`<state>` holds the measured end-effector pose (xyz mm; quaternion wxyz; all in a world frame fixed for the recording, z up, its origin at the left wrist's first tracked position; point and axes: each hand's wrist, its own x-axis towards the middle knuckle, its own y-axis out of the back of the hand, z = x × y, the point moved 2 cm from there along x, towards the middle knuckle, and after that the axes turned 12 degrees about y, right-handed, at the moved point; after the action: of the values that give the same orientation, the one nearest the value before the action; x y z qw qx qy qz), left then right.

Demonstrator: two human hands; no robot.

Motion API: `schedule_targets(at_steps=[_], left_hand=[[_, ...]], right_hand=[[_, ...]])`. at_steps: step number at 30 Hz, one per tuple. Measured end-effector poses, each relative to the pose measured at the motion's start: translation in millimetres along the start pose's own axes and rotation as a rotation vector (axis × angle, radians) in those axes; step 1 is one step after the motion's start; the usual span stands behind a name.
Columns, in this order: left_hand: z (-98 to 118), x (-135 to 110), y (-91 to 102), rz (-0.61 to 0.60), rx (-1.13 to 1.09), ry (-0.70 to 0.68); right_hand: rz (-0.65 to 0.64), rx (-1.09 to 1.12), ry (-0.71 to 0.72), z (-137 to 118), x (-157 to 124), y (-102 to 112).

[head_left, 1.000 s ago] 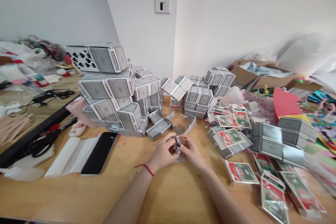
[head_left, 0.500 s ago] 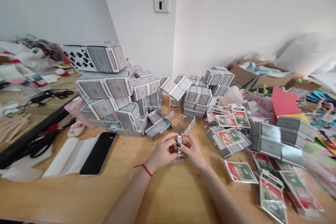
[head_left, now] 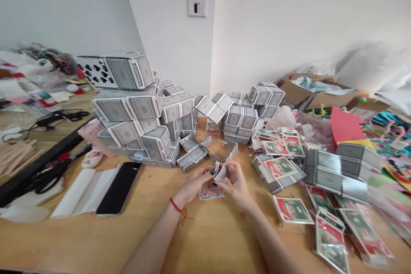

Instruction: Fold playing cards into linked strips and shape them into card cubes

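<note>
Between both hands, just above the table [head_left: 205,239], is a small bent playing card [head_left: 221,174] with a grey patterned back. My left hand [head_left: 196,184] pinches its left side with thumb and fingertips. From the other side, my right hand [head_left: 236,183] grips it, thumb in front and fingers behind. Beneath the hands a face-up red-suited card [head_left: 208,195] lies partly covered by the fingers. Just beyond stand folded grey cards in an angled frame [head_left: 224,156], beside joined card blocks [head_left: 192,157].
Stacked grey card blocks [head_left: 128,109] rise at the left, with more blocks [head_left: 240,117] behind. A black phone [head_left: 118,188], a white paper roll [head_left: 73,190] and scissors [head_left: 53,175] lie left. Wrapped card packs [head_left: 293,209] and a cardboard box [head_left: 321,98] are at the right.
The held card has turned and opened, showing more of its grey back. My left hand has shifted left, uncovering more of the face-up card below.
</note>
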<state>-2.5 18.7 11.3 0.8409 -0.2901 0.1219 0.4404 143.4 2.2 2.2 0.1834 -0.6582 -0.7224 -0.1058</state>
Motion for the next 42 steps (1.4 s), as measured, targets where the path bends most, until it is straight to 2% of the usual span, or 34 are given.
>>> schedule_targets(at_steps=[2,5,12,17,22,28,32,36,42], left_hand=[[0.8,-1.9,-1.0,-0.061,-0.013,0.022],[2.5,-3.1,0.3,-0.073,0.006,0.017],[6.5,1.8,7.5,0.062,0.125,-0.149],[4.9,4.5,5.8,0.064,0.144,-0.250],[1.4,6.7,5.7,0.063,0.221,-0.293],[-1.9,7.7,8.9,0.136,0.289,-0.284],[-1.6,8.2,9.3,0.155,0.345,-0.329],[-0.6,8.0,9.2,0.230,0.432,-0.399],[-1.9,6.7,8.0,0.399,0.630,-0.532]], right_hand=[[-0.034,-0.012,0.021,0.3,-0.9,-1.3],[-0.059,0.019,0.042,0.0,-0.4,-2.3],[-0.022,0.123,-0.021,-5.0,3.8,4.8],[0.005,0.094,-0.075,0.4,4.2,12.6],[0.023,-0.039,-0.040,0.4,3.6,14.5],[-0.011,0.100,-0.131,-2.1,0.4,5.9],[-0.013,0.144,-0.155,-3.5,0.5,3.8],[-0.045,0.149,-0.165,-5.1,0.7,1.3],[0.122,0.079,-0.211,7.2,-0.2,-0.1]])
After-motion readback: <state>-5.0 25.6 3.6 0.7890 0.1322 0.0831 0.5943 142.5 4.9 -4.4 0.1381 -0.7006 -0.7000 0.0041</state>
